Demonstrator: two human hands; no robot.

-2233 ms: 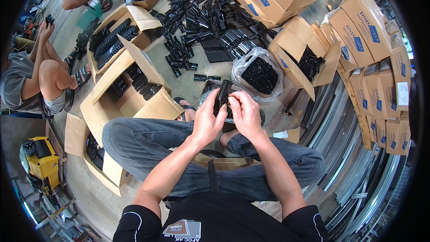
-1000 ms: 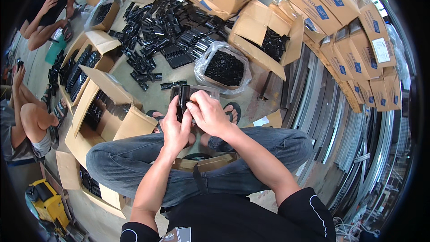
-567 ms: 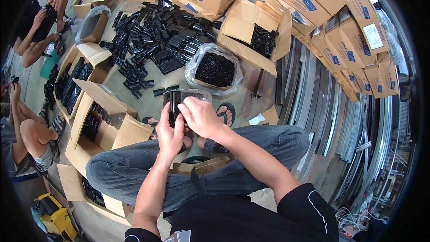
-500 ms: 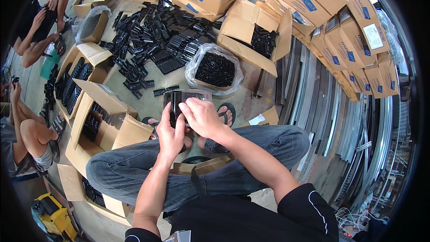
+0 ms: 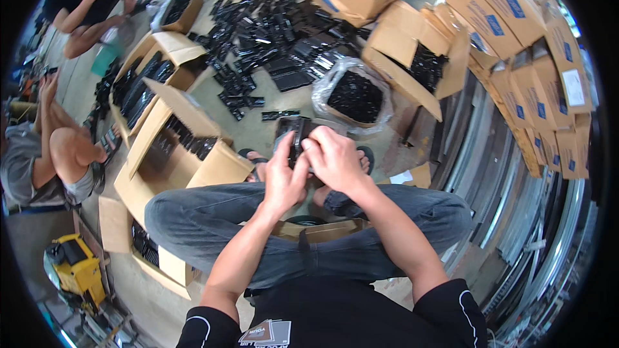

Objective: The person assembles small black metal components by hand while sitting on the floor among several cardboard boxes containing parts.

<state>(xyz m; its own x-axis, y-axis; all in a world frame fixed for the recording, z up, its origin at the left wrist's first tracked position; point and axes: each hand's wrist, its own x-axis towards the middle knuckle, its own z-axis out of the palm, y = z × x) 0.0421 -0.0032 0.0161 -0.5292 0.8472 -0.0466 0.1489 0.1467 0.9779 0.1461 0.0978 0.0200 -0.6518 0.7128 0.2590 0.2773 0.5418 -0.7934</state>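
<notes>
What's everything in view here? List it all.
Held part: one, black, centre
Loose parts: many, black, floor ahead
Open boxes: several, tan, left and ahead
Plastic-lined boxes: two, tan, ahead and upper left
Stacked boxes: many, tan, right
Metal strips: many, mostly grey, right
Machine: one, yellow and black, lower left
Co-workers: two, grey and dark clothing, left
Legs: two, grey jeans, lower centre
Left hand: one, bare, on held part
Right hand: one, bare, on held part
</notes>
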